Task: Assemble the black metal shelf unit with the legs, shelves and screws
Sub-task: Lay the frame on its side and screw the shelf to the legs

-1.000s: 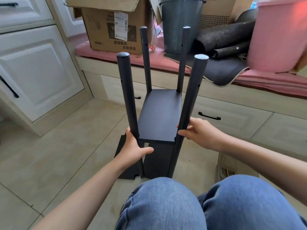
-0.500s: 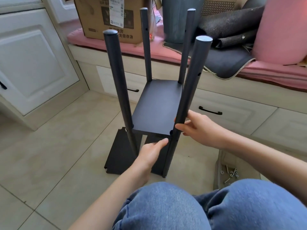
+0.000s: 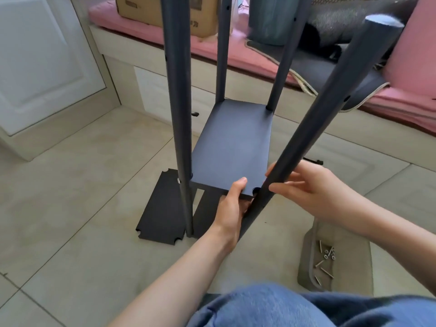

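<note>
The partly built black metal shelf unit point(image 3: 230, 147) stands on the beige tiled floor point(image 3: 70, 185) at the centre of the view, with four round black metal legs rising from a flat rectangular black shelf panel point(image 3: 232, 149) held above the floor. The near-left leg point(image 3: 180, 114) stands almost upright at 11 o'clock from the panel's near edge; the two far legs point(image 3: 221, 55) sit at the panel's far corners toward 12 o'clock. The near-right leg point(image 3: 313, 123) tilts away to 2 o'clock, and its notch in the panel's near-right corner shows partly uncovered.

The left hand point(image 3: 232, 204) grips the panel's near edge, thumb on top and the other fingers curled beneath. The right hand point(image 3: 311, 187), at 3 o'clock from it, has its fingers point(image 3: 283, 185) closed around the tilted leg just above the panel.

A second flat black shelf panel with notched corners point(image 3: 160, 213) lies on the floor at 8 o'clock from the unit, partly beneath it. At 4 o'clock, a shallow grey tray point(image 3: 306, 267) holds loose silver screws and nuts point(image 3: 326, 256). The person's knee in blue denim point(image 3: 271, 305) fills the 6 o'clock edge. Along 12 o'clock runs a pink-cushioned window seat point(image 3: 212, 46) bearing a brown cardboard box point(image 3: 151, 10).
</note>
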Tool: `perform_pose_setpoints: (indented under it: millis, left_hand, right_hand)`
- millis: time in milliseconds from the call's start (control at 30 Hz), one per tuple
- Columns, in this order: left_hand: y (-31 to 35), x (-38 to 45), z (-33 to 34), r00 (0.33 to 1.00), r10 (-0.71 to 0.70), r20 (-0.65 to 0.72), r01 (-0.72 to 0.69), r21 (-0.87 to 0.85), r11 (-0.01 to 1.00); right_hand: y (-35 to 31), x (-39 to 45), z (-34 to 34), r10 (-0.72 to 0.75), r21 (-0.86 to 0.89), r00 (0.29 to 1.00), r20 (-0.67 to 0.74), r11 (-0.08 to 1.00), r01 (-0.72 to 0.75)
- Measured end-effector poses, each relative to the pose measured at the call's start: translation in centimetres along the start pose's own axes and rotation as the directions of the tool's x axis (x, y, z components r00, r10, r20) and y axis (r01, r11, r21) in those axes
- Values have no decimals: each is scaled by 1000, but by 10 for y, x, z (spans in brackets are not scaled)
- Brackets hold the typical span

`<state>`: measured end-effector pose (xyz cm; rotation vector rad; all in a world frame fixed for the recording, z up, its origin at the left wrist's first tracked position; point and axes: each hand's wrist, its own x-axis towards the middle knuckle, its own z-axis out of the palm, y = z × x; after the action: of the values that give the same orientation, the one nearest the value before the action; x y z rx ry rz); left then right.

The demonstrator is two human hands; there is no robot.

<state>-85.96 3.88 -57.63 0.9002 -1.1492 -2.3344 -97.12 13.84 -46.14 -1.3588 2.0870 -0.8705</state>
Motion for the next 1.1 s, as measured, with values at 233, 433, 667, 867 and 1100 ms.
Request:
perform_pose_setpoints:
  millis: [233, 433, 667, 867, 1100]
  left_hand:
    - [-9, 9, -10, 998, 54, 22, -55, 75, 996]
    - [-8, 6, -8, 991, 131, -5, -130, 58, 990]
    - [-11, 9, -4, 984, 176, -20, -175, 45, 984]
    - [-11, 14, -3, 983, 182, 4, -182, 32, 983]
    - [-10, 16, -10, 987, 140, 73, -148, 105, 984]
  right_hand:
    - [-5, 4, 1, -16, -64, 1000, 24, 998, 18]
    - [-6, 4, 3, -16, -92, 1000, 10, 996, 17]
    - [-7, 1, 9, 2, -151, 1000, -21, 989, -5]
    - [-3, 5, 6, 34, -139, 999, 10, 990, -32]
    - [1, 6, 2, -19, -108, 997, 69, 994, 26]
